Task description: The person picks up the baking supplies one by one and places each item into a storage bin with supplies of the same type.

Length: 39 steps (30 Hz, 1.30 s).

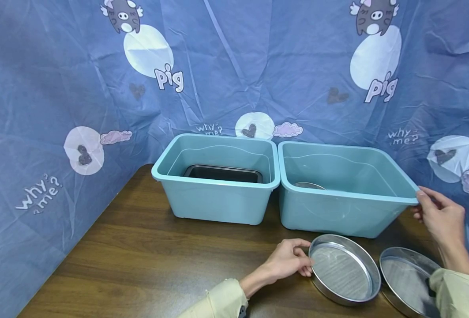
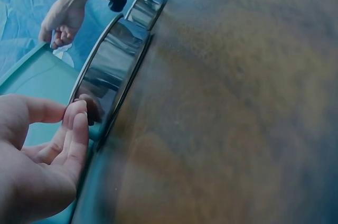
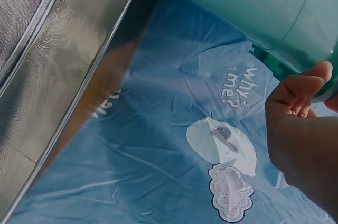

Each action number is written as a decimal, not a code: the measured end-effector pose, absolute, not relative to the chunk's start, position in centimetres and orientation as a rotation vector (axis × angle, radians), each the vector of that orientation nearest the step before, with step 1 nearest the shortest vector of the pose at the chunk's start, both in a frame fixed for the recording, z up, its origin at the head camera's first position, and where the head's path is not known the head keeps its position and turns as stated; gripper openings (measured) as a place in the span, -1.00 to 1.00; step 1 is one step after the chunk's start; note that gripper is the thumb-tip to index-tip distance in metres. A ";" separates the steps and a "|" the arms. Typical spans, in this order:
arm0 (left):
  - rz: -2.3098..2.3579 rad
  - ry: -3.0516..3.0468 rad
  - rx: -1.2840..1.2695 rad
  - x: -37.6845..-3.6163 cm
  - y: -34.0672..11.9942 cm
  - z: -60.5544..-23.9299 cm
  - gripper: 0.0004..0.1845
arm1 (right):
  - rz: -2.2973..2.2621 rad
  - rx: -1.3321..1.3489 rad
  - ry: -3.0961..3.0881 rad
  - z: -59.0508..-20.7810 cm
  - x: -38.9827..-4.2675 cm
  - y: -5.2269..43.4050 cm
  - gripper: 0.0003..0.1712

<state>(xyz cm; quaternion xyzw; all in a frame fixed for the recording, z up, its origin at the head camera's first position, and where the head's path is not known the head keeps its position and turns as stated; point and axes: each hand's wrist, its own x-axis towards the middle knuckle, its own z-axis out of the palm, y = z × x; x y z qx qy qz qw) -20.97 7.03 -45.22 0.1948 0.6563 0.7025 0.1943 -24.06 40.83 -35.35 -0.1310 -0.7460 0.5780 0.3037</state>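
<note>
My left hand pinches the near-left rim of a round metal sieve with fine mesh, in front of the right-hand blue bin. The left wrist view shows thumb and fingertips at the rim of its shiny side wall. At the bin's right front corner, my right hand grips the rim between thumb and fingers; the right wrist view has this hand at the corner too. A second sieve lies under my right forearm, partly hidden by the sleeve. Inside the right bin, a metal rim shows.
A matching blue bin stands at the left, its rim close against the right one, with a black rectangular pan inside. Both bins stand on a brown wooden table. A blue printed cloth hangs behind and at the sides.
</note>
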 end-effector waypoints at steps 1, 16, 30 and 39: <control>1.982 1.840 0.540 -20.9 7.1 -45.2 -0.55 | 1.530 -0.348 -1.978 -35.3 -24.1 40.8 -0.62; 1.996 1.852 0.526 -21.1 7.2 -45.3 -0.54 | 1.523 -0.350 -1.993 -35.2 -23.9 40.9 -0.60; 2.015 1.847 0.532 -20.9 7.2 -45.1 -0.55 | 1.520 -0.359 -1.996 -35.3 -24.0 40.7 -0.61; 2.051 1.818 0.546 -20.8 7.1 -44.5 -0.55 | 1.558 -0.345 -1.970 -35.4 -24.0 40.8 -0.58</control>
